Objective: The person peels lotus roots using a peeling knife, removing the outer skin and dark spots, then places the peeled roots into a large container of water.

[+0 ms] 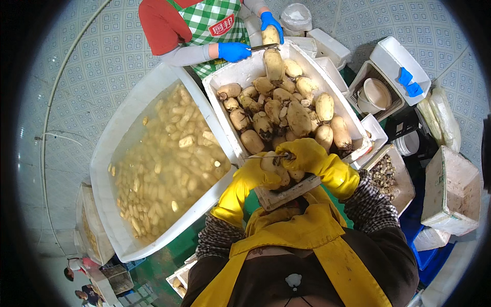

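My left hand (255,174), in a yellow rubber glove, grips a pale lotus root section (270,165) over the near end of a white foam box (330,73). In the other yellow glove, my right hand (307,155) is closed on the handle of a knife (264,156), whose thin blade lies across that section. Many muddy lotus root sections (299,119) fill the box below and beyond my hands. The lower part of the held piece merges with other roots, so its outline is partly hidden.
A large white tub (103,153) of cloudy water with pale root pieces stands at left. Across the box, a co-worker in blue gloves (234,52) holds a knife against a lotus root (274,63). Foam boxes (448,188) and a bin of scraps (383,174) stand at right.
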A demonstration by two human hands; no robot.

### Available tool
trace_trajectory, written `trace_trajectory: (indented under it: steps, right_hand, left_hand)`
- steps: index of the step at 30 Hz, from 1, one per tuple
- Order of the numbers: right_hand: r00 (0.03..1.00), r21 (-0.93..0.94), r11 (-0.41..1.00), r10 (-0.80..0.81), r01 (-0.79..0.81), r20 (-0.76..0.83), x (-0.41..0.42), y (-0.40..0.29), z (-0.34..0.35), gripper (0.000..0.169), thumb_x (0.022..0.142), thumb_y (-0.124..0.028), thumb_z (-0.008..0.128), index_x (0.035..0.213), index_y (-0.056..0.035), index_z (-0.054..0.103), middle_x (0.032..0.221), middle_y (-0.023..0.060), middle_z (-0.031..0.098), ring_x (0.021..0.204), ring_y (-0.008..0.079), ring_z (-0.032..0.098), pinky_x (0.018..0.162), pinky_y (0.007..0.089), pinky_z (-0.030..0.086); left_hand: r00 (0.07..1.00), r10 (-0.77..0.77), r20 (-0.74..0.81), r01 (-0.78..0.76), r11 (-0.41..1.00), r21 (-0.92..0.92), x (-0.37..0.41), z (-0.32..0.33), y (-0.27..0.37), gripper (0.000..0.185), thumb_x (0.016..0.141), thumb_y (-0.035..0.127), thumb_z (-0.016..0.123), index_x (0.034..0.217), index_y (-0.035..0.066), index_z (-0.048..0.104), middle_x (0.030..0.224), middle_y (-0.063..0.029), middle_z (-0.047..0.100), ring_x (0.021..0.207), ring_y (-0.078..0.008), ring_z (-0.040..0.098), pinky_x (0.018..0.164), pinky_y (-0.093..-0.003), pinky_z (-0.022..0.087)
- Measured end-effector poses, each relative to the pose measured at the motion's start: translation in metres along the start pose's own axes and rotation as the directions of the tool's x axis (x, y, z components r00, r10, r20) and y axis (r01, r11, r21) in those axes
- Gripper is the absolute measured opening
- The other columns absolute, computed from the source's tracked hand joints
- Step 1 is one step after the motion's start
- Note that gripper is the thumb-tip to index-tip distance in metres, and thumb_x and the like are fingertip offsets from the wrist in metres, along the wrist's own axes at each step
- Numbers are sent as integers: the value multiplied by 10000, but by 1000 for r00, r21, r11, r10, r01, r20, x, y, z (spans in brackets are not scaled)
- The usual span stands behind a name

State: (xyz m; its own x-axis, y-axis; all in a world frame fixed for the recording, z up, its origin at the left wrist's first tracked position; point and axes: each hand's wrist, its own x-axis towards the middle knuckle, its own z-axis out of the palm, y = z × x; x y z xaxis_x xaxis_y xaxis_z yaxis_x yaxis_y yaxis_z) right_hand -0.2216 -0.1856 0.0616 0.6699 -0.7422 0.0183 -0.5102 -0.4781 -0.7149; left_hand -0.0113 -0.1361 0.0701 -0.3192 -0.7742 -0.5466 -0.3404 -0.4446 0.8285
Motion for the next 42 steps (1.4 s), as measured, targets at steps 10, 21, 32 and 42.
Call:
trace_trajectory:
  steps: [10, 21, 32, 42]
  right_hand:
    - [935, 0, 998, 65, -70, -349, -3, 80, 1, 321, 924, -228, 602, 1210, -89, 651, 1083, 167, 692, 1030, 329, 657, 882, 374, 507]
    - [787, 691, 666, 571, -279, -234, -36, 71, 79, 162, 944, -96, 650, 1098, -50, 664, 720, 27, 642, 534, 62, 503, 480, 205, 400]
    - [648, 664, 638, 702, -389, -295, -76, 76, 20, 290, 1005, -307, 575, 1046, -30, 651, 739, 49, 668, 511, 89, 522, 493, 224, 423]
    - [535, 576, 367, 831, -730, 148, -163, 105, -14, 683, 946, -607, 521, 924, 59, 674, 660, 166, 663, 505, 204, 624, 446, 293, 486]
  left_hand:
    - [926, 233, -299, -324, 895, -306, -23, -28, -47, 773, 641, 71, 801, 1357, 10, 518, 1151, -100, 650, 1057, -213, 612, 894, -319, 508]
    - [413, -301, -860, -110, 920, -375, -6, -167, -270, 514, 720, 211, 786, 1170, 64, 584, 1014, -102, 683, 906, -226, 660, 749, -332, 552]
    - [406, 159, -900, 449, 823, 348, 63, -208, -480, 484, 800, 312, 726, 1183, 29, 637, 1105, -228, 673, 1045, -376, 642, 881, -411, 518]
    - [577, 526, -624, -683, 730, -17, 70, -71, -90, 352, 911, 33, 653, 1254, 94, 601, 1166, -35, 635, 1031, -141, 605, 824, -250, 513]
